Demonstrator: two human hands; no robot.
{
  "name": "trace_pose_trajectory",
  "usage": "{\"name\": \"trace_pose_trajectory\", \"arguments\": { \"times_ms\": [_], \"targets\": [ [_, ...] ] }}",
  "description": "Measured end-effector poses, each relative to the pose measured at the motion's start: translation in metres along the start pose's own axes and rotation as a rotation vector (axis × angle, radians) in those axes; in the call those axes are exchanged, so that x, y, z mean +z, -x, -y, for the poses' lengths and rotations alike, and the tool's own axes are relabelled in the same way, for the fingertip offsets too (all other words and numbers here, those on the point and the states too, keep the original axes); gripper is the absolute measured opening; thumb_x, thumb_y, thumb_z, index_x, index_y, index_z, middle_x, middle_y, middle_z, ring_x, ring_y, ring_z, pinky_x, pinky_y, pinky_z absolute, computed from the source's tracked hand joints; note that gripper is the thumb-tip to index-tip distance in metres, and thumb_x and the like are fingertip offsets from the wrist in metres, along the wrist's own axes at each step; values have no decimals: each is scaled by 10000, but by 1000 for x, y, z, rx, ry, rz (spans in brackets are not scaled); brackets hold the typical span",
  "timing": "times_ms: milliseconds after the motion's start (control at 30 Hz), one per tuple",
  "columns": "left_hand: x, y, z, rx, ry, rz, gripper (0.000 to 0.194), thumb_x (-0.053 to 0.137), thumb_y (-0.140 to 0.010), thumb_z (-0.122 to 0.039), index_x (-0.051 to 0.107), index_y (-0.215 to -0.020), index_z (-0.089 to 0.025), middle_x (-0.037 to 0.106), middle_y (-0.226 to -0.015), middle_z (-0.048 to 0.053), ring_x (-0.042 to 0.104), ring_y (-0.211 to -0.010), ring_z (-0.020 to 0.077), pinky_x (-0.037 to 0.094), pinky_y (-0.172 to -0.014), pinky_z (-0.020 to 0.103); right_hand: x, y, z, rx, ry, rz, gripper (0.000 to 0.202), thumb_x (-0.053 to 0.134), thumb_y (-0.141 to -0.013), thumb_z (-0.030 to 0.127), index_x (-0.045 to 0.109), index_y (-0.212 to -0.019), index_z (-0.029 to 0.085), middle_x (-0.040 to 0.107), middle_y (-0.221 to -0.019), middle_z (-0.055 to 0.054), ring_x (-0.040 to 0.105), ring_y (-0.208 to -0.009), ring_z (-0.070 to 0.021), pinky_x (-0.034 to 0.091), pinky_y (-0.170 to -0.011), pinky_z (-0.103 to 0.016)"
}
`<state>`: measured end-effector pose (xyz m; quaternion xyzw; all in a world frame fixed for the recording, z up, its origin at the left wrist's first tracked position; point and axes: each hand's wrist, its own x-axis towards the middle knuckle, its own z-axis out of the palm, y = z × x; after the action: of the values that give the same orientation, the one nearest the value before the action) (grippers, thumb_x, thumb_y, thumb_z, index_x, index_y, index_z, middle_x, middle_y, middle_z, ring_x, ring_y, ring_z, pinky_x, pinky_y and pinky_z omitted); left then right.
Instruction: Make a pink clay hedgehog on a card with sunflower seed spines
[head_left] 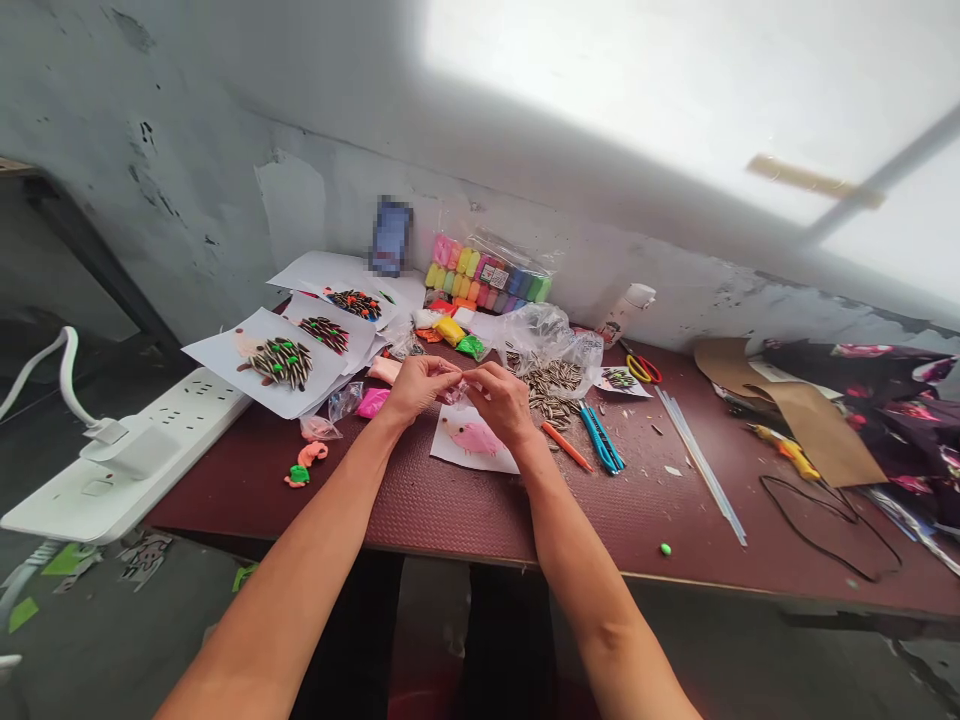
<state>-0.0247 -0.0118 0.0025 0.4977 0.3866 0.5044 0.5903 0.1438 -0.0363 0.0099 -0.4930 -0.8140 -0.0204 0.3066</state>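
Note:
Both hands meet above the front middle of the table. My left hand (421, 388) is closed in a pinch on a small clear plastic wrapper (455, 396). From the other side, my right hand (498, 396) pinches the same wrapper, its fingertips close to the left ones. Below them lies a white card with a pink clay animal shape (474, 437), partly covered by the right hand. A pink clay packet (373, 403) rests beside the left wrist. Right of the right hand is a heap of striped seeds (553, 385).
Papers with seed hedgehogs (281, 362) and a white power strip (142, 440) are at left. Behind are clay packs (487, 275). An orange pen (568, 447), blue cutter (601, 440), scissors (643, 368), glue sticks (701, 465) and glue gun (787, 452) lie at right.

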Motion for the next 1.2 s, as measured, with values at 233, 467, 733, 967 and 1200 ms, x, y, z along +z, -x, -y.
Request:
{"name": "trace_pose_trajectory", "arguments": {
  "times_ms": [233,467,733,967,1200],
  "targets": [
    [2,-1,2,83,-10,-6,378,849,-569,-449,720,-736,-135,692,-643,36,573,-529,120,491,-522,259,1,1,8,112,-72,-22,171,559,-891,178,705,-970,218,689,-886,-19,590,-722,-137,434,-716,-249],
    [2,-2,5,113,-43,-13,312,815,-591,-385,698,-740,-138,676,-657,17,573,-579,118,472,-568,249,4,0,10,149,-44,-49,146,569,-855,183,680,-950,204,693,-890,-32,595,-724,-152,425,-708,-261],
    [5,0,0,213,-148,-38,203,738,-612,-326,656,-692,-159,643,-668,2,552,-615,126,458,-589,246,4,1,12,161,-41,-45,117,568,-827,179,648,-908,206,688,-880,-25,583,-700,-150,412,-689,-263],
    [7,0,-2,285,-251,-21,196,736,-634,-343,653,-691,-175,669,-698,21,573,-666,151,465,-621,257,6,1,19,180,16,-73,95,542,-805,181,619,-840,222,675,-842,-26,589,-744,-172,390,-660,-264],
    [4,-4,4,253,-216,-79,222,752,-632,-346,651,-718,-168,666,-712,15,586,-676,149,469,-628,255,4,2,20,209,-81,-90,233,547,-777,198,613,-998,230,695,-873,-20,599,-722,-169,437,-692,-272]
  ]
}}
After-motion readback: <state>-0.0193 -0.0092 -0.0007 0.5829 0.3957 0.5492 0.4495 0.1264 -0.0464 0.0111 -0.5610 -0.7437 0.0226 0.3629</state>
